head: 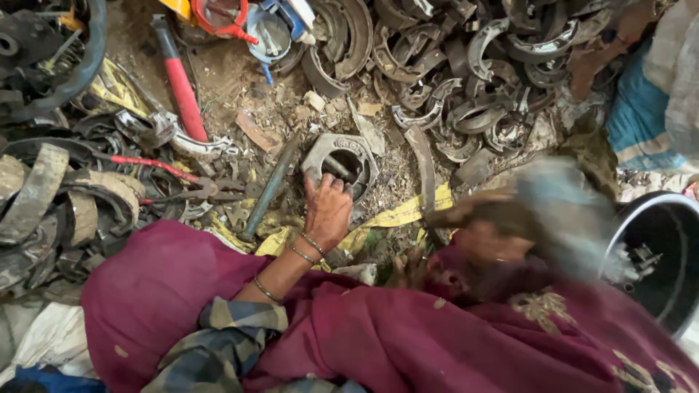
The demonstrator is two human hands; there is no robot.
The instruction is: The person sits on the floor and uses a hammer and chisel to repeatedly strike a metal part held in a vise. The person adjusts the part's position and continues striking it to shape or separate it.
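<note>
My left hand (327, 212), with thin bangles on the wrist, rests on the dirt floor with its fingers curled over the edge of a grey metal housing with a round hole (342, 158). My right hand (477, 218) is a motion blur to the right of it, over a yellow strap (402, 215). A smeared grey shape (561, 207) lies beside that hand; whether the hand holds it is not visible. A maroon cloth (408, 342) covers my lap and arms.
A heap of curved metal brake shoes (451, 65) fills the upper right. Worn linings and shoes (44, 196) lie at the left with red-handled pliers (164, 169). A red-handled tool (182, 87), a grey rod (269, 191) and a black bucket (659, 247) are close by.
</note>
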